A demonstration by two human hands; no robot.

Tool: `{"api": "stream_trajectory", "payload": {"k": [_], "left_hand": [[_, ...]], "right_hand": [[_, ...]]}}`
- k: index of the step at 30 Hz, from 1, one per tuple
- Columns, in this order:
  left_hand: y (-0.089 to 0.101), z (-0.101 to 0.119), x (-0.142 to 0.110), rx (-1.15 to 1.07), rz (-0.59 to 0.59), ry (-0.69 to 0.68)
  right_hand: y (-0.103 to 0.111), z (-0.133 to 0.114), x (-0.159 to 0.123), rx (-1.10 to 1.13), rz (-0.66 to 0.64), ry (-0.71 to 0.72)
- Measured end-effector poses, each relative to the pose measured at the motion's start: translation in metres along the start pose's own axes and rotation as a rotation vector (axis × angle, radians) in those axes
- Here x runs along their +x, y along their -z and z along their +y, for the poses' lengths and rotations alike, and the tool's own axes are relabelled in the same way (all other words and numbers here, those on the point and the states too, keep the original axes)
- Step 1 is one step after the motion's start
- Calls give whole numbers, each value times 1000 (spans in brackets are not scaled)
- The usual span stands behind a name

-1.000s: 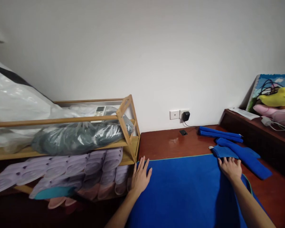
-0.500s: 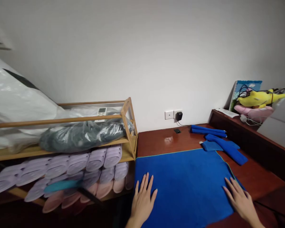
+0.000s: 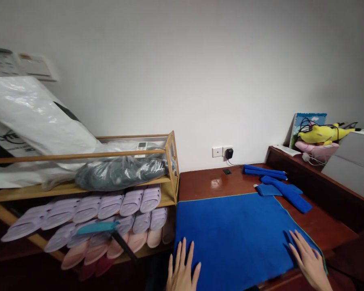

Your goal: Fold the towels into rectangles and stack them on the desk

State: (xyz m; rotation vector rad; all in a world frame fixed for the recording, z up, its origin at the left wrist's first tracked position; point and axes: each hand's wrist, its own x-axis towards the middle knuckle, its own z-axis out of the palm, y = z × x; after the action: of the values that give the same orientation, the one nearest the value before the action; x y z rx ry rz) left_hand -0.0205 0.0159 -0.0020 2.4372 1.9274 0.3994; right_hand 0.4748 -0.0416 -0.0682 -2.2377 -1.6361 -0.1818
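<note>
Blue cloth (image 3: 233,234) with a thin green border lies spread out, mostly flat, on the reddish-brown table (image 3: 197,184), lower centre to lower right of frame. Left hand (image 3: 182,268) at bottom centre, over the cloth's left margin; right hand (image 3: 309,256) at lower right, across its right border. Fingers of both hands straight and loosely splayed, released, grasping nothing; whether they press the fabric or sit just above it, cannot tell. On handling, my judgement: flat palms and light, even pressure from the middle outward suit thin fabric like this; the two sides are best worked together, so that the sheet does not skew, with an eye on the near right corner, where the border turns down. Other blue pieces, a folded strip (image 3: 265,171) and a crossed pair (image 3: 286,194), lie beyond the cloth's far right corner. Containers: wooden rack (image 3: 115,154), left of frame, its top tier bearing a dark bundle (image 3: 121,173) in clear plastic, a remote control (image 3: 141,149) and a large white plastic bag (image 3: 42,109), contents hidden. Lower tiers hold lilac slippers (image 3: 86,208) and pink slippers (image 3: 138,241). Right of frame, a raised ledge carries a yellow plush toy (image 3: 318,134) on something pink, and a grey box (image 3: 352,157), inside not visible.
</note>
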Motion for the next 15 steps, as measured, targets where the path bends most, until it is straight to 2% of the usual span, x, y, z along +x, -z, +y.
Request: {"api": "stream_trajectory", "payload": {"k": [2, 5, 8, 10, 12, 15], "left_hand": [[-5, -3, -6, -53, -53, 22], [-9, -8, -7, -131, -61, 32], [-10, -8, -7, -174, -57, 25], [-9, -8, -6, -189, -65, 28], [-7, -8, -6, -209, -76, 38], [-6, -14, -6, -238, -95, 26]], "right_hand": [[-9, 0, -1, 72, -18, -29], [-9, 16, 3, 125, 16, -151], [5, 35, 12, 190, -1, -260], [19, 40, 20, 216, -11, -278], [33, 37, 27, 220, -8, -264], [45, 15, 29, 208, 16, -226]]}}
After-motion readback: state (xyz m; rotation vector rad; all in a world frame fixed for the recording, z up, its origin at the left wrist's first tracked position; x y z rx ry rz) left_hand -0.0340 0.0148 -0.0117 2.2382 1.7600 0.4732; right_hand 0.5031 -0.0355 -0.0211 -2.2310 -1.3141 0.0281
